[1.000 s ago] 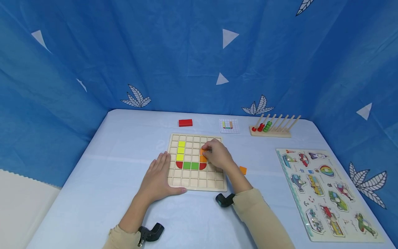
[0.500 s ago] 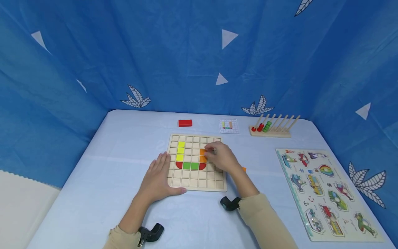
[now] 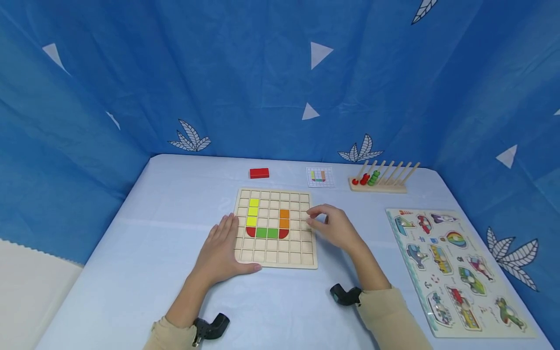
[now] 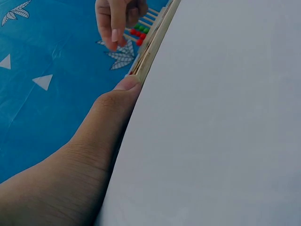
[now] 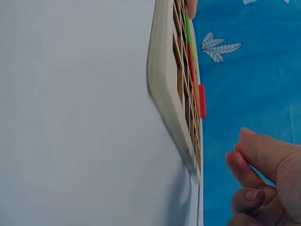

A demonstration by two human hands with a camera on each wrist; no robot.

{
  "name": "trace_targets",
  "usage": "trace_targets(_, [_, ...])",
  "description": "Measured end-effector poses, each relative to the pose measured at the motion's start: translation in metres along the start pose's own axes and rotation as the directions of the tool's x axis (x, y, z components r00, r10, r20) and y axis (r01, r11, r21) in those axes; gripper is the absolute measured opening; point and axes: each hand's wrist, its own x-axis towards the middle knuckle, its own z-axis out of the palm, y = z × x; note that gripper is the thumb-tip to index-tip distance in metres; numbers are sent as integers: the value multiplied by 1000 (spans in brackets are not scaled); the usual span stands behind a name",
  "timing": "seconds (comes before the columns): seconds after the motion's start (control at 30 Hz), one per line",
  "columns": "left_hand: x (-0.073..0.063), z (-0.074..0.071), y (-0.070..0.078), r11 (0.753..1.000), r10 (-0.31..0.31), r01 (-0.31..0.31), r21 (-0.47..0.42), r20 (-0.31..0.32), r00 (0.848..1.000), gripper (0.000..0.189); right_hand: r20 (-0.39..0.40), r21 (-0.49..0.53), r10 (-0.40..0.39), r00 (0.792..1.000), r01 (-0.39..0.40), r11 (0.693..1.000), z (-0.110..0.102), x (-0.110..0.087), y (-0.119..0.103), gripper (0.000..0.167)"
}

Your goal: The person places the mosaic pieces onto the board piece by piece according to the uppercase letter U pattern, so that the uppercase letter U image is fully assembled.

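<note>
A wooden grid board (image 3: 271,256) lies flat on the white table. Yellow tiles (image 3: 252,211) form a column on it, green tiles (image 3: 267,233) a short row between two red rounded corner tiles (image 3: 251,232), and two orange tiles (image 3: 284,218) stand above the right corner. My left hand (image 3: 218,250) rests against the board's left side, fingers straight, thumb at the front edge. Over the board's right edge hovers my right hand (image 3: 334,226); its fingers are loosely bent, and in the right wrist view nothing shows between thumb and fingertips. The loose orange tile seen earlier is hidden.
Behind the board lie a red block (image 3: 259,173) and a pattern card (image 3: 320,177). A bead-and-peg counting stand (image 3: 378,189) is at the back right. A vehicle peg puzzle (image 3: 430,279) covers the right side. Blue cloth (image 3: 262,97) hangs behind the table.
My right hand has left the orange tiles and moved right to the board's edge, uncovering both tiles. The loose orange tile beside the board has gone out of sight behind it. My left hand stays put.
</note>
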Motion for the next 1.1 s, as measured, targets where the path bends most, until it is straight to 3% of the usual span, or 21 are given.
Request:
trace_targets(0.43, [0,-1,0,1000,6,-7,-7,-12,1000,139,-26,-13,45,999,-45,999,-29,-21,40,29])
trace_targets(1.1, [0,0,-2,1000,3,-3,-1,3,1000,138,-20,-57,80,997,-81,995,-29,-32,58,29])
